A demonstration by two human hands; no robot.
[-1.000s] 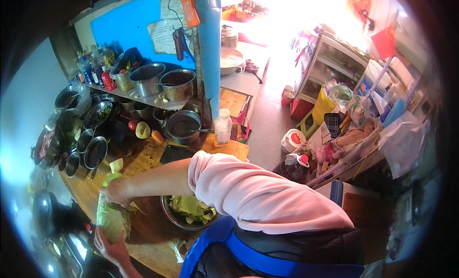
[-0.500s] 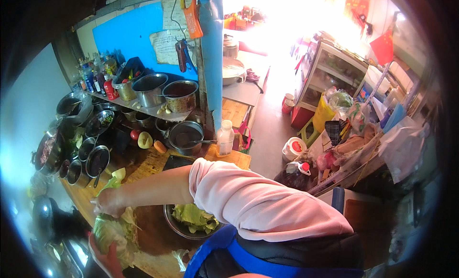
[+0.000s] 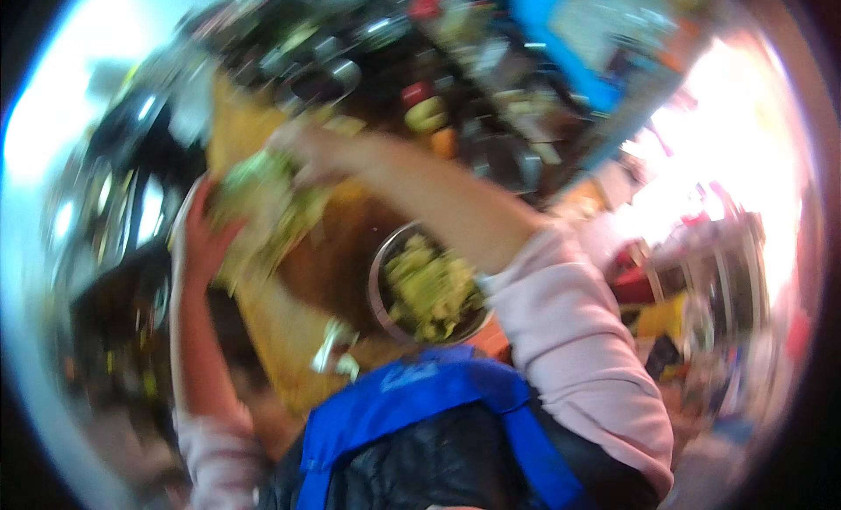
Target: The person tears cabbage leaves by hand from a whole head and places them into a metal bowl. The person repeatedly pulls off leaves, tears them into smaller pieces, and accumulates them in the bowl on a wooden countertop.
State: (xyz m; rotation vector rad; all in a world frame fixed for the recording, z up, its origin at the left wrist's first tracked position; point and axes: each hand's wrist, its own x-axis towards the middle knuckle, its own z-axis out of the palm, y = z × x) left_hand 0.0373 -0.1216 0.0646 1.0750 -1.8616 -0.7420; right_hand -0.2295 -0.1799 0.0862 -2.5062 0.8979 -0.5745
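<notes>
A pale green head of lettuce point(image 3: 258, 199), smeared by motion, is between my two hands over the left part of the wooden board point(image 3: 263, 322). My left hand point(image 3: 203, 230) cups its left side, thumb toward the leaves. On its far right side, the fingers of my right hand point(image 3: 311, 151) are curled against the leaves; blur hides the fingertips. Below my right forearm stands a round metal bowl point(image 3: 378, 304) holding loose yellow-green leaves point(image 3: 429, 286). A whitish leaf scrap point(image 3: 335, 348) lies on the board to the left of the bowl, close to my blue apron.
Beyond the board are dark pots and pans point(image 3: 324, 81), a red round item point(image 3: 417, 94), a pale cut fruit or vegetable point(image 3: 427, 116) and an orange piece point(image 3: 443, 144). Blurred metal ware point(image 3: 144, 208) lies to the left. A shelf cabinet point(image 3: 710, 273) stands at the right.
The view has swung down and toward the left, bringing my left forearm and the whole bowl into sight. Both hands remain at the lettuce.
</notes>
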